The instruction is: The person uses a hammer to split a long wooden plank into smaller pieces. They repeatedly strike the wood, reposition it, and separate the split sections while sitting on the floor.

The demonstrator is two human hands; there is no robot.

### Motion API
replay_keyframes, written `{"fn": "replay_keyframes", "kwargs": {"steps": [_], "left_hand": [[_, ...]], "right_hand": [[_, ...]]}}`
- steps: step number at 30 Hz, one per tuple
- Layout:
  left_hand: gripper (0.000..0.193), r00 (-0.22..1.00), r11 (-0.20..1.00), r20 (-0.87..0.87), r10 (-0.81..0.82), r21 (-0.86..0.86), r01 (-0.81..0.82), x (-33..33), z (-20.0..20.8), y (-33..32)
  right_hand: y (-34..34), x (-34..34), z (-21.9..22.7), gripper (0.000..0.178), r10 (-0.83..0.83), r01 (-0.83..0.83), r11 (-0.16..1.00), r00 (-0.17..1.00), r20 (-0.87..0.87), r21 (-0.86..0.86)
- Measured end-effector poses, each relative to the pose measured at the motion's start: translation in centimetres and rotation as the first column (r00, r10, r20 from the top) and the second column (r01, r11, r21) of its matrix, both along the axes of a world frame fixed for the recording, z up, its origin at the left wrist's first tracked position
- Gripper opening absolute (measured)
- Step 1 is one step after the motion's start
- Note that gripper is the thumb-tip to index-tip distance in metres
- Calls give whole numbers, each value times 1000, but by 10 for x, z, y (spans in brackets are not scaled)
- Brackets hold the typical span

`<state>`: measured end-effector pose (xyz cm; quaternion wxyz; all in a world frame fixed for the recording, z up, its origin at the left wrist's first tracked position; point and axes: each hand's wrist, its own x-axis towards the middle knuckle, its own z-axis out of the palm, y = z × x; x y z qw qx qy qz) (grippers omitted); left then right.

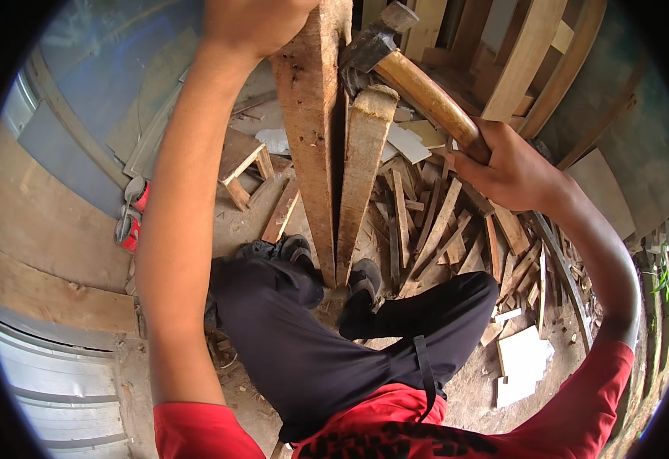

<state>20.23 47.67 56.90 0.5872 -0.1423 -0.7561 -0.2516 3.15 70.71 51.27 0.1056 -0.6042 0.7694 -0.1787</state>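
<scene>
A long, rough wooden plank (308, 115) stands upright between my feet. My left hand (262, 23) is closed around its upper part, the fingertips partly cut off by the picture's top edge. A shorter wooden piece (369, 141) stands along the plank's right side, with a narrow dark gap between them that closes toward the bottom. My right hand (506, 164) grips the wooden handle of a claw hammer (426, 88). The dark metal head is at the top of the shorter piece, its claw beside the gap; whether the claw touches the wood I cannot tell.
Scrap wood strips (441, 229) lie heaped to the right of my feet. A small wooden stool (243, 157) and red cans (129, 229) stand at left. Boards (529, 61) lean at the far right. A broken white sheet (519, 363) lies near my right leg.
</scene>
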Motion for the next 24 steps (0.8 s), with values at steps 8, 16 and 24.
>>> {"fn": "replay_keyframes", "kwargs": {"steps": [8, 16, 24], "left_hand": [[17, 995, 994, -6, -100, -32, 100, 8, -4, 5], [14, 1000, 983, 10, 9, 181, -10, -12, -5, -11], [18, 998, 979, -61, 15, 203, -2, -46, -5, -25]], "right_hand": [[18, 10, 13, 33, 10, -14, 996, 999, 39, 89], [-35, -7, -71, 32, 236, -147, 932, 940, 246, -330], [-98, -6, -153, 25, 252, 182, 730, 825, 507, -659]]}}
